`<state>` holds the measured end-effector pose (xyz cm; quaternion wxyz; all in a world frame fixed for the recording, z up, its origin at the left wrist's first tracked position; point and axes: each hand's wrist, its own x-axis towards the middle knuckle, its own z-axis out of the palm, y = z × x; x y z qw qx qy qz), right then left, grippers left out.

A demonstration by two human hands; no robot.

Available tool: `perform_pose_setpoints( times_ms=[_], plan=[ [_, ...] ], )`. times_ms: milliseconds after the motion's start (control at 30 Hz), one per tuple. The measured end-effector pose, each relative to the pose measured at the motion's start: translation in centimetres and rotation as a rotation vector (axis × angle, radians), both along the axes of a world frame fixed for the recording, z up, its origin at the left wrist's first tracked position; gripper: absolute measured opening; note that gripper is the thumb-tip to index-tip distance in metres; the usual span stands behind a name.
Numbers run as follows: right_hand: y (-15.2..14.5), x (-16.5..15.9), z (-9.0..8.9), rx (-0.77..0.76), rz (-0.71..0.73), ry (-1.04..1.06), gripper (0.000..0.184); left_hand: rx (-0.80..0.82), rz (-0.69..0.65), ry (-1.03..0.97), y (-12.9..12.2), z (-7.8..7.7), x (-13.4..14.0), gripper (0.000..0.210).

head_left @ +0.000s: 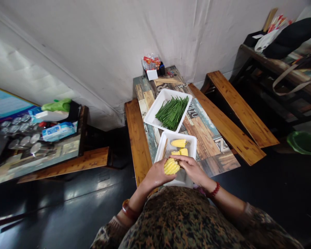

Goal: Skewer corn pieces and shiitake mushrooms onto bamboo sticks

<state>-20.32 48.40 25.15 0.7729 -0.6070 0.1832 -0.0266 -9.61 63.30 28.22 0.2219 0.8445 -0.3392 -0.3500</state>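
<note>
A piece of yellow corn cob (171,166) is gripped in my left hand (158,173), with its kernels facing up. My right hand (193,169) meets the corn's right end, fingers stretched over its top and thumb below. Whatever lies between that thumb and fingers is hidden. Both hands are above the near part of a white tray (194,141). Inside it, more corn pieces (178,143) lie beyond my hands, and thin wooden sticks (165,148) rest along the left side.
Behind stands a second white tray (151,112) of green stalks (172,112). Both trays are on a wood-patterned table (202,135). A packet holder (152,67) sits at its far end. Benches (138,138) flank it. Side tables (75,138) hold jars, wipes and bags; a green basket (304,141) is right.
</note>
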Motion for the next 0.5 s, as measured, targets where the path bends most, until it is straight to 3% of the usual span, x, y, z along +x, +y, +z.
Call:
perform_pose_setpoints(
  times_ms=[233,367,500],
  plan=[
    [-0.2,-0.2,-0.8,0.16,-0.011,0.058,0.041,-0.029,-0.036,0.01,0.3,0.1,-0.2,0.054],
    [-0.3,-0.2,-1.6,0.186,-0.05,0.063,0.035,-0.048,-0.02,0.033,0.2,0.2,-0.1,0.057],
    [0.1,0.0,-1.4,0.304,-0.106,0.055,0.031,-0.058,0.0,0.058,0.1,0.0,0.2,0.057]
  ],
)
